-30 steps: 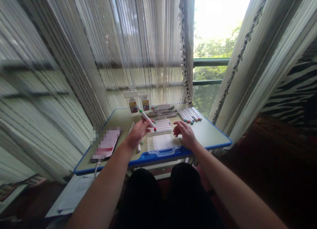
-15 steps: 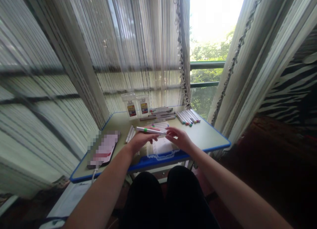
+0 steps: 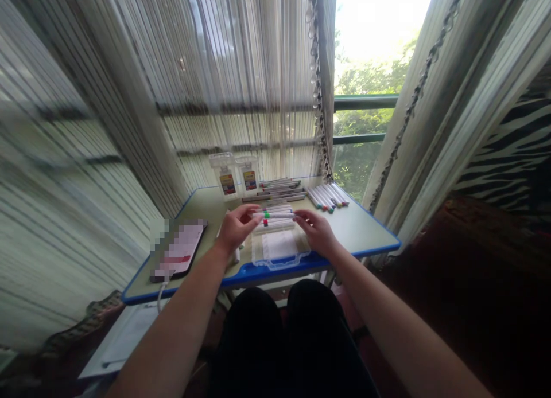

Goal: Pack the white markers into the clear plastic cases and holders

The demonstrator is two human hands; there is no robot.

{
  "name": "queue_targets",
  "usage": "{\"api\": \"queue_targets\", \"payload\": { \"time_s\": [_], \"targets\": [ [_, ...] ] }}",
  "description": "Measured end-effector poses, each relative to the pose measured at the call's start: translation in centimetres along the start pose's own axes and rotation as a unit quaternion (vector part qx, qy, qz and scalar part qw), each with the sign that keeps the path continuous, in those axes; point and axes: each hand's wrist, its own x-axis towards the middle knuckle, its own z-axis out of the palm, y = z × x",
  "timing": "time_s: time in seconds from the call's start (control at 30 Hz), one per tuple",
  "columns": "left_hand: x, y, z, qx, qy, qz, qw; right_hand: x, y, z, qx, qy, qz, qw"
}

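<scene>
A white marker with a green band [image 3: 279, 215] lies crosswise between my hands, above a clear plastic case [image 3: 282, 264]. The fingers of my left hand [image 3: 236, 229] pinch its left end. At its right end, the fingertips of my right hand [image 3: 316, 229] close on it. Just below is a white marker with a red band [image 3: 278, 223], in the case alongside other white markers. The bare front part of the case shows a pale insert. Beside and partly behind my left hand, a loose white marker [image 3: 237, 254] rests on the table.
Several markers [image 3: 282, 190] lie in a pile at the back of the table [image 3: 365, 234], and a row with coloured ends [image 3: 327, 197] is at the right. Two clear labelled cases [image 3: 227, 183] stand at the back left. A phone [image 3: 181, 252] with a cable lies left.
My left hand has turned from palm-up under the green-banded marker to pinching its end. The marker is now level and lower over the case. A red-banded marker has come into view.
</scene>
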Motion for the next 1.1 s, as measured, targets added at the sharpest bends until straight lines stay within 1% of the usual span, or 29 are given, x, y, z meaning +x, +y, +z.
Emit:
{"api": "queue_targets", "payload": {
  "time_s": [0.07,0.1,0.17,0.37,0.5,0.6,0.7,0.9,1.1],
  "targets": [
    [-0.2,-0.4,-0.3,0.118,-0.021,0.045,0.992,0.1,0.2,-0.1,-0.035,-0.005,-0.007,0.999],
    [-0.2,-0.6,-0.4,0.157,-0.031,0.065,0.985,0.2,0.3,-0.1,-0.051,-0.011,-0.008,0.999],
    [-0.3,-1.0,-0.4,0.187,-0.050,0.086,0.977,0.2,0.4,-0.2,-0.077,-0.023,-0.003,0.997],
    [-0.2,-1.5,-0.7,0.197,-0.104,0.082,0.972,0.4,0.4,-0.1,-0.170,-0.059,-0.014,0.984],
    [-0.3,-1.7,-0.8,0.215,-0.121,0.086,0.965,0.3,0.4,0.0,-0.210,-0.070,-0.002,0.975],
    [-0.2,-2.2,-0.7,0.225,-0.112,0.094,0.963,0.3,0.5,0.1,-0.215,-0.067,-0.001,0.974],
    [-0.3,-2.5,-0.7,0.231,-0.101,0.089,0.964,0.3,0.7,0.2,-0.212,-0.068,-0.008,0.975],
    [-0.6,-2.1,-0.6,0.255,-0.117,0.067,0.958,0.3,0.8,0.3,-0.221,-0.059,-0.006,0.973],
    [-0.8,-2.2,-0.5,0.236,-0.122,0.067,0.962,0.3,0.8,0.2,-0.222,-0.056,0.001,0.973]
  ]
}}
